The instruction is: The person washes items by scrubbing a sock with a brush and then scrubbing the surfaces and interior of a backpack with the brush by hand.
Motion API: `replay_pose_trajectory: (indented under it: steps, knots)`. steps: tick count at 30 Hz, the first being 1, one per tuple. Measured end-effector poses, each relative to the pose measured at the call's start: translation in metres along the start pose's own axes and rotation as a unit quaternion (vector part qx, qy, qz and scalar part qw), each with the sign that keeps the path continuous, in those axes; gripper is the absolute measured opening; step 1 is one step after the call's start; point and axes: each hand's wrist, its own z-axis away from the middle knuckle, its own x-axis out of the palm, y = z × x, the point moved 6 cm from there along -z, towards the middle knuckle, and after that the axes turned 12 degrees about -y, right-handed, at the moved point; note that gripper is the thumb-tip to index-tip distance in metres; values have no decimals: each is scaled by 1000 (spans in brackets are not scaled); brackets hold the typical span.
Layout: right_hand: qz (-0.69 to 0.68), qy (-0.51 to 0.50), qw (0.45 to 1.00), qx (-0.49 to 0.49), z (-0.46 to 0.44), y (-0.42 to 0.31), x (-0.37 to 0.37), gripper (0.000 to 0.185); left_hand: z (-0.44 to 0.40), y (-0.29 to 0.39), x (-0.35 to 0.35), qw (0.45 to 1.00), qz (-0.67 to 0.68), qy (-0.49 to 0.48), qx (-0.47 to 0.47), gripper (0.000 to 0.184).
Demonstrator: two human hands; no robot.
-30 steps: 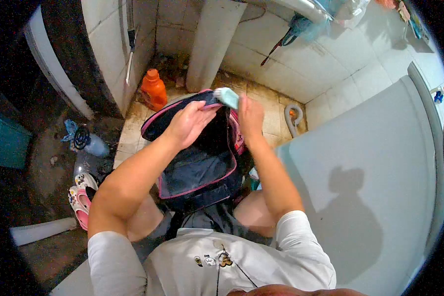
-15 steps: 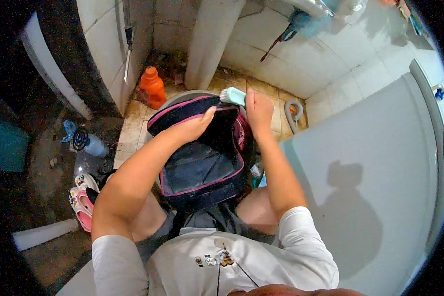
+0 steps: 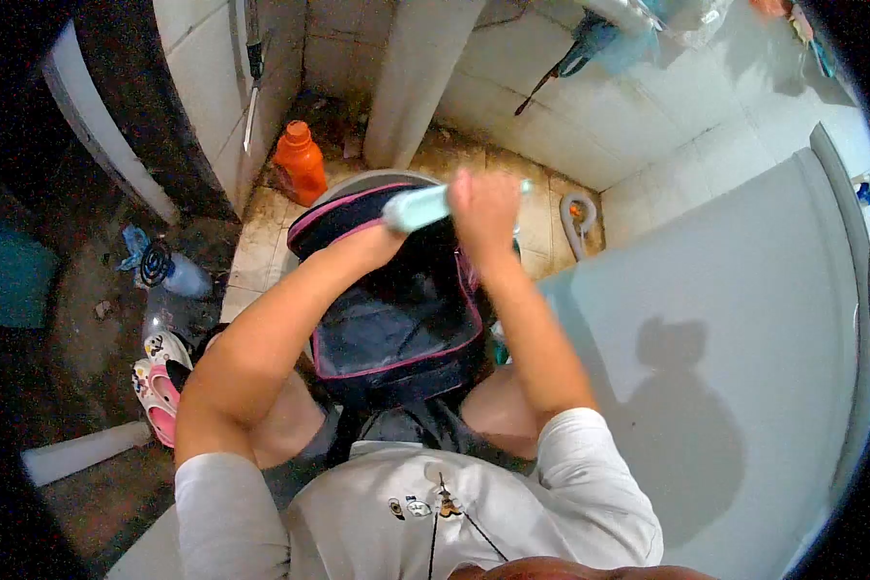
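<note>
A dark backpack (image 3: 396, 333) with pink piping lies opened up between my knees, resting over a grey tub (image 3: 382, 178). My left hand (image 3: 375, 247) grips the raised edge of its flap; the fingertips are hidden behind the brush and cloth. In my right hand (image 3: 486, 211) is a pale green scrub brush (image 3: 420, 208), fist wrapped round its handle. The brush head is just above my left hand, over the flap, and slightly blurred. Whether its bristles touch the cloth I cannot tell.
An orange bottle (image 3: 302, 164) stands beyond the tub at the left. A grey hose (image 3: 578, 227) curls on the tiles to the right. Beside me rises a large pale panel (image 3: 725, 319). Pink-and-white clogs (image 3: 161, 387) and a bluish bottle (image 3: 186, 278) are at my left.
The brush has moved left and nearer to me, from beyond the flap's edge to over my left hand. My right hand has shifted left with it. My left hand keeps hold of the flap.
</note>
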Motion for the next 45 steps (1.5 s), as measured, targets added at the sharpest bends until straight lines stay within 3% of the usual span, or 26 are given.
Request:
replay_pose_trajectory:
  steps: [1, 3, 4, 5, 7, 8, 9, 11, 12, 13, 15, 16, 17, 19, 20, 23, 24, 25, 27, 28, 31, 34, 39, 41, 43, 45]
  knots:
    - [103, -29, 994, 17, -3, 14, 4, 33, -4, 11, -11, 995, 76, 52, 41, 34]
    - [92, 2, 996, 10, 0, 26, 5, 32, 14, 45, -22, 984, 106, -22, -140, 39]
    - [89, 9, 996, 22, 4, 28, 11, 33, 1, 18, -3, 920, 390, -16, -43, 42]
    - [86, 16, 995, 37, 8, 31, 17, 34, 6, 18, -2, 919, 393, -15, -42, 42]
    - [-91, 23, 996, 1, 0, -4, -11, 39, 14, 28, -7, 999, -30, -4, -28, 41]
    - [-42, 8, 999, 7, -2, 1, -5, 38, 14, 31, -7, 994, -67, 49, 65, 38]
    - [4, -8, 1000, 14, -3, 10, 3, 37, 14, 48, -14, 995, -68, 43, 64, 38]
    - [-27, -8, 998, 61, 2, 43, 9, 36, 17, 79, -35, 979, 98, -20, -176, 36]
    - [-56, -12, 993, 103, 0, 52, 3, 36, 20, 86, -37, 969, 120, -40, -211, 32]
    - [-55, -15, 993, 100, 2, 47, 2, 36, 19, 77, -29, 969, 124, -39, -211, 32]
    - [-16, 41, 998, 33, 2, 15, -9, 35, 8, 52, -16, 993, 93, 50, -51, 36]
    - [-90, 45, 995, -5, -2, 2, -12, 36, 12, 58, -15, 991, 42, 117, 50, 38]
    - [-90, 45, 995, 0, -1, 11, -5, 36, 9, 50, -12, 992, 42, 112, 50, 38]
    - [115, -18, 993, 16, 1, 34, 19, 36, 6, 61, -23, 999, 14, 21, -42, 33]
    - [20, -9, 998, 67, 4, 51, 14, 37, 13, 71, -27, 975, 73, -64, -198, 31]
    - [-19, 24, 999, 38, 5, 30, 2, 36, 13, 79, -38, 982, 14, -9, -186, 31]
    - [-17, -38, 999, 24, 3, 11, 1, 34, 9, 45, -14, 984, 8, 161, 81, 30]
    - [-142, 52, 988, -22, 2, -4, -14, 39, 5, 39, -8, 974, -74, 155, 150, 29]
    - [78, -45, 995, 42, 3, 29, 28, 38, 10, 59, -26, 993, -4, 82, -81, 29]
    - [93, -57, 993, 38, 4, 40, 24, 41, 12, 62, -31, 990, 14, 51, -134, 29]
    - [17, -69, 995, 74, 8, 44, 14, 42, 5, 56, -24, 993, 9, 37, -113, 29]
    - [21, -58, 998, 22, 4, 6, 3, 39, -1, 50, -17, 996, -31, 84, 13, 29]
    - [-23, -76, 993, 89, 15, 59, 25, 40, -1, 52, -15, 997, -34, 50, -57, 30]
    - [73, 2, 997, -3, 13, 24, 9, 37, -1, 50, -14, 996, -36, 52, -54, 30]
    - [-34, -13, 999, -26, 6, -4, -6, 34, 2, 52, -13, 997, -39, 52, -51, 30]
    - [157, -20, 987, -6, 10, 24, 11, 35, -1, 56, -11, 996, -43, 51, -51, 30]
